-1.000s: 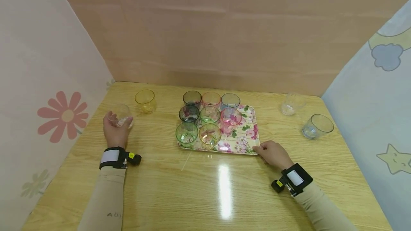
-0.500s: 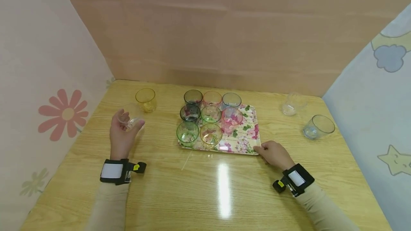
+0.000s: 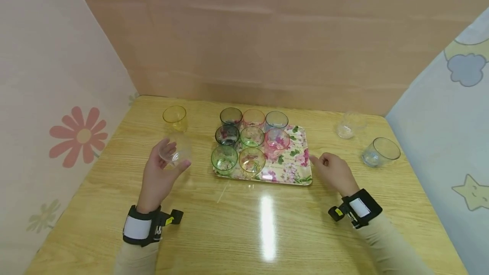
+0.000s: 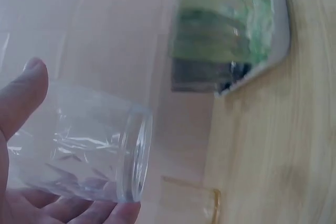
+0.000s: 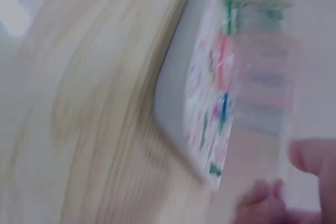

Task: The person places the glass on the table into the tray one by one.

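My left hand (image 3: 159, 181) holds a clear colourless glass (image 4: 86, 142) above the table, left of the tray, with the thumb on one side and the fingers curled on the other. Several tinted glasses stand in rows on the flowered tray (image 3: 296, 175), among them a green glass (image 3: 224, 161), a yellow-green glass (image 3: 252, 164) and a pink glass (image 3: 276, 144). Beside the tray's right edge my right hand (image 3: 335, 175) holds nothing. In the right wrist view its thumb and loosely bent fingers are apart, blurred.
An amber glass (image 3: 175, 120) stands at the back left. On the right are another clear glass (image 3: 345, 128) and a bluish glass (image 3: 380, 152) that looks tilted. Fabric-like walls bound the wooden table (image 3: 214, 228) at the back and sides.
My left hand has carried the clear glass rightward and nearer the tray. My right hand has let go of the tray's front right corner and shifted slightly back and right.
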### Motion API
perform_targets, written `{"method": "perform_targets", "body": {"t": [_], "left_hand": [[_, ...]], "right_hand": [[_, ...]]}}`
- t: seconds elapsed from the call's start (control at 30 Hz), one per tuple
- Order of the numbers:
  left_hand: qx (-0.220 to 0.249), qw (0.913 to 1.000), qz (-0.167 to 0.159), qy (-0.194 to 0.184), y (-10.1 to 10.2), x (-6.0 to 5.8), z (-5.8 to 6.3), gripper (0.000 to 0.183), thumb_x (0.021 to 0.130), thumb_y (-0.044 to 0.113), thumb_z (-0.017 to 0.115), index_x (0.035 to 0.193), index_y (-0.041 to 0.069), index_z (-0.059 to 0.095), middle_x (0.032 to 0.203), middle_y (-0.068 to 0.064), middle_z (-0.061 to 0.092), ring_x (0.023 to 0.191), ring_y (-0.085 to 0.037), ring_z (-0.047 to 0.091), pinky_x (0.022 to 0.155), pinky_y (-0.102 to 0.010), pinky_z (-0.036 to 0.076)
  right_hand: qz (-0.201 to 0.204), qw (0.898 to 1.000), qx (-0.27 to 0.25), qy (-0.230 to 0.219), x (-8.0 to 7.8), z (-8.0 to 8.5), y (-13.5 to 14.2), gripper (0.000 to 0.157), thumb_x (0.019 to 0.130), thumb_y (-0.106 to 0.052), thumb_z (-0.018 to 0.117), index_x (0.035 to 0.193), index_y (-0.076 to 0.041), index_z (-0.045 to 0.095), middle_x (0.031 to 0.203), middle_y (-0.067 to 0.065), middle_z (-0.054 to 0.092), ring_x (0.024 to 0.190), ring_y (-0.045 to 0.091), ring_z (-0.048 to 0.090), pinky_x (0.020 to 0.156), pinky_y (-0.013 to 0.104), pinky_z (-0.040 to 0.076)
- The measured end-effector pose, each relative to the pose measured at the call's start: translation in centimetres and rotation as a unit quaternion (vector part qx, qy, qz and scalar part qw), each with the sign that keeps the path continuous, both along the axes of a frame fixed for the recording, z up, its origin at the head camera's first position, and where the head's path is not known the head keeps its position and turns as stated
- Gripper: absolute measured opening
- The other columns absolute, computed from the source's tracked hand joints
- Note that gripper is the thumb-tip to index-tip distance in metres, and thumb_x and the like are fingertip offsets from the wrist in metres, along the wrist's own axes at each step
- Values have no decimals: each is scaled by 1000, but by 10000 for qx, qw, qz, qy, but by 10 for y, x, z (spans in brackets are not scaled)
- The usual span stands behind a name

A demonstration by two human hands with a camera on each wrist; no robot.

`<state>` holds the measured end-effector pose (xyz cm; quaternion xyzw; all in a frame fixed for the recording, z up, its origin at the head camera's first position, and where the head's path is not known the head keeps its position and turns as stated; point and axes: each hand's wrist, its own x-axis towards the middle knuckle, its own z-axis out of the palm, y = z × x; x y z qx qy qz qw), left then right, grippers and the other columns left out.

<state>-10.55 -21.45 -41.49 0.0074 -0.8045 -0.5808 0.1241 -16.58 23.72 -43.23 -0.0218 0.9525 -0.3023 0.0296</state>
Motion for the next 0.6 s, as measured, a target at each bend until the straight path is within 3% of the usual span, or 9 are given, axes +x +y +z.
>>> {"method": "perform_targets", "body": {"t": [0.1, 0.23, 0.4, 0.53, 0.6], "left_hand": [[-56, 9992, -395, 103, 7, 7, 4, 80, 88, 2, 78, 154, -3, 33, 148, -24, 49, 138, -38, 46, 114, -58, 32], [-192, 9946, -994, 249, 20, 13, 12, 80, 84, 0, 81, 152, 2, 40, 143, -20, 55, 133, -35, 52, 111, -56, 37], [-36, 9866, -1589, 360, 49, 19, 16, 84, 77, -1, 86, 150, 4, 44, 142, -17, 57, 131, -30, 54, 110, -51, 41], [77, 9773, -2105, 206, 80, 25, 13, 86, 76, 8, 89, 150, 7, 45, 143, -12, 57, 132, -27, 54, 110, -52, 41], [115, 9714, -2370, 130, 92, 28, 12, 87, 76, 13, 90, 150, 9, 45, 144, -9, 56, 132, -26, 54, 110, -53, 41]], "right_hand": [[-303, 9960, -504, 667, 2, -1, -8, 41, 106, -41, 53, 91, -3, 53, 73, 7, 48, 59, 20, 43, 54, 30, 33], [-757, 9743, -1580, 1419, 7, -2, -27, 31, 108, -30, 51, 103, 1, 48, 84, 9, 45, 69, 20, 41, 60, 27, 32], [-760, 9291, -3089, 1888, 16, 7, -58, 22, 110, -18, 47, 109, 3, 44, 91, 7, 41, 77, 20, 39, 67, 25, 32], [-278, 8824, -4181, 2137, 27, 17, -81, 16, 110, -10, 43, 113, 5, 43, 99, 7, 43, 84, 19, 41, 73, 24, 35], [-3, 8637, -4548, 2170, 33, 21, -91, 17, 110, -11, 39, 118, 4, 43, 107, 8, 44, 90, 18, 43, 78, 23, 38]]}}
